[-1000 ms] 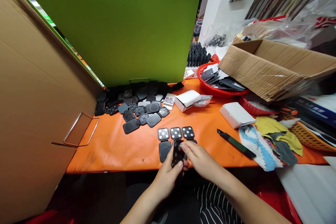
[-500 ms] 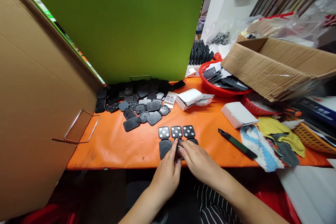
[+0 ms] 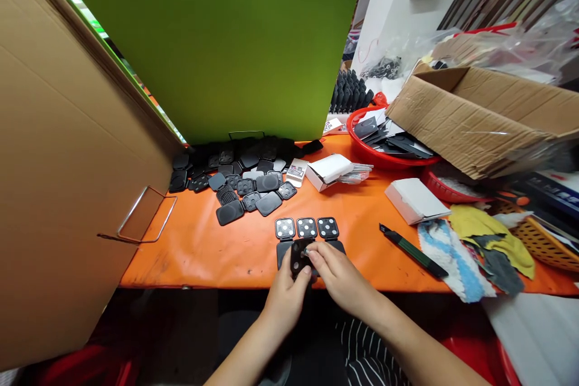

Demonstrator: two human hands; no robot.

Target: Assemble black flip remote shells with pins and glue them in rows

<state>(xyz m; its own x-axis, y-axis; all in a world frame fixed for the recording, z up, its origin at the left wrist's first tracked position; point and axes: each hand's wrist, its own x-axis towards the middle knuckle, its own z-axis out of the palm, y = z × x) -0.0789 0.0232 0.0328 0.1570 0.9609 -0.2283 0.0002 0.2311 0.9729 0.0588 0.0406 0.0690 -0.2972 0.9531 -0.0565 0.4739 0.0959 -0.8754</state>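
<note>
My left hand (image 3: pixel 288 294) is closed round a small black hinged case (image 3: pixel 297 255), its dotted face turned up. Over that face, my right hand (image 3: pixel 337 271) pinches a small shiny piece (image 3: pixel 306 251) between thumb and finger, touching or nearly touching the case; its kind is too small to make out. Behind my hands three similar cases lie unfolded in a row: the left one (image 3: pixel 284 228), the middle one (image 3: pixel 306 228) and the right one (image 3: pixel 327 227). Their upper halves carry pale round dots. My hands partly cover the lower halves.
A pile of black cases (image 3: pixel 251 184) lies at the back left. White boxes (image 3: pixel 332 170), a utility knife (image 3: pixel 412 251), rags (image 3: pixel 456 259) and a red basin (image 3: pixel 389 161) stand or lie to the right. A green panel (image 3: pixel 208 48) and cardboard (image 3: pixel 67 163) wall the bench (image 3: pixel 203 253).
The case in my left hand has turned from edge-on to showing its dotted face. My right hand stays at it with the small piece. The view has shifted slightly.
</note>
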